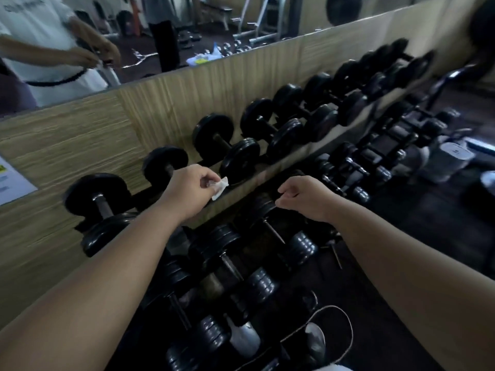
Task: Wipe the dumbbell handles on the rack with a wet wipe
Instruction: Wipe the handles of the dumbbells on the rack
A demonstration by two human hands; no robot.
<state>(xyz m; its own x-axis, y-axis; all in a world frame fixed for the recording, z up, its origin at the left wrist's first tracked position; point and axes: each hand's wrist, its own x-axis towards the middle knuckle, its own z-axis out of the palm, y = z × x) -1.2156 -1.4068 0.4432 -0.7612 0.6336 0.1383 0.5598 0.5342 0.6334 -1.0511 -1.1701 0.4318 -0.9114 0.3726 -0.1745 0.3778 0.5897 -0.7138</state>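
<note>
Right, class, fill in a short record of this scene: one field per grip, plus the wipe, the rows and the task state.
left grip: left hand pinches the wet wipe
right grip: right hand loosely curled, holds nothing, over a lower-row dumbbell
wipe: white, crumpled, beside a front plate
rows: upper and lower rows of black dumbbells against a wood-look panel
task state: wipe touches no handle

In front of you runs a wood-grain wall panel (80, 135), with a mirror (308, 12) above it showing gym machines (257, 22) and a bench (219, 10). A paper sign (13, 180) sits on the wall panel at your left. The floor (415, 223) at your right is dark, the light dim.
</note>
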